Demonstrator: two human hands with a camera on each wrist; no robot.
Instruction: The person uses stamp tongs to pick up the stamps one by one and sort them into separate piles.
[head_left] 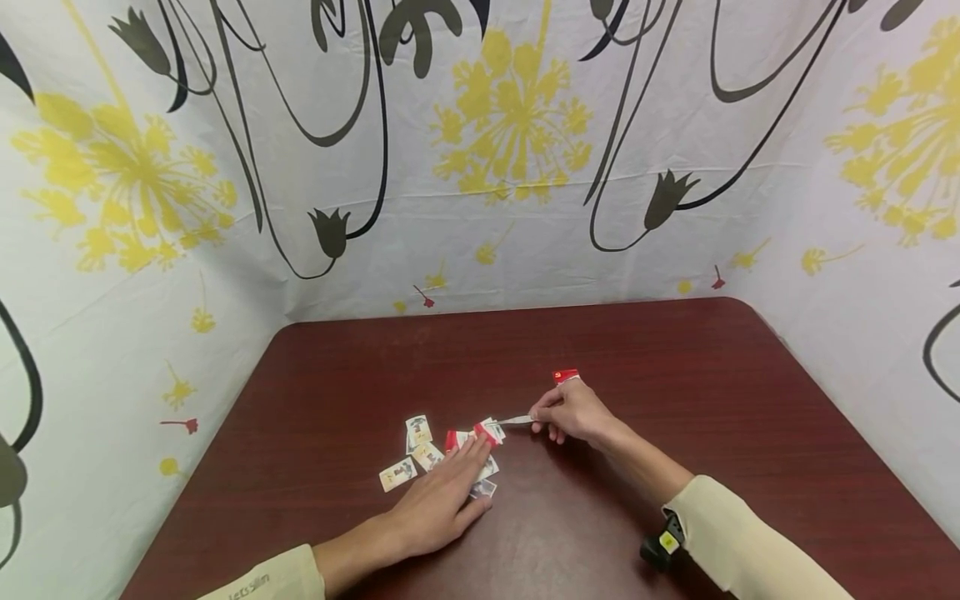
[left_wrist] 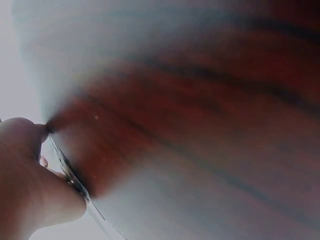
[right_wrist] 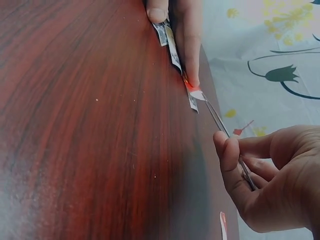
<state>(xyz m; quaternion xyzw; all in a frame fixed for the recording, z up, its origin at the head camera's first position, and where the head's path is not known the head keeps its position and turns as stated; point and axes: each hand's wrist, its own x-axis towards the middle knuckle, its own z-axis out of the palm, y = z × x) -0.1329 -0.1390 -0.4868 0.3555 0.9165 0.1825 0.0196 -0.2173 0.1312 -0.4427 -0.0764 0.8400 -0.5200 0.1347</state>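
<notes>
You pinch slim silver metal tweezers (head_left: 516, 420) between the curled thumb and fingers of your right hand (head_left: 573, 412), their tips at a small red-and-white paper rectangle (head_left: 489, 432) on a glossy reddish-brown wood-grain table (head_left: 645, 350). Your left hand (head_left: 438, 500) lies with fingers extended, grasping nothing, its fingertips pressing that paper and its palm side covering part of a loose cluster of small paper pieces. Whether the tweezers' tips grip the paper, you cannot tell. Small cream paper rectangles with printed pictures (head_left: 397, 474) lie just left of your left hand; a small grey printed paper piece (head_left: 483, 489) shows beside its thumb. A separate red-topped paper piece (head_left: 566, 377) lies just beyond your right hand, partly hidden by it.
</notes>
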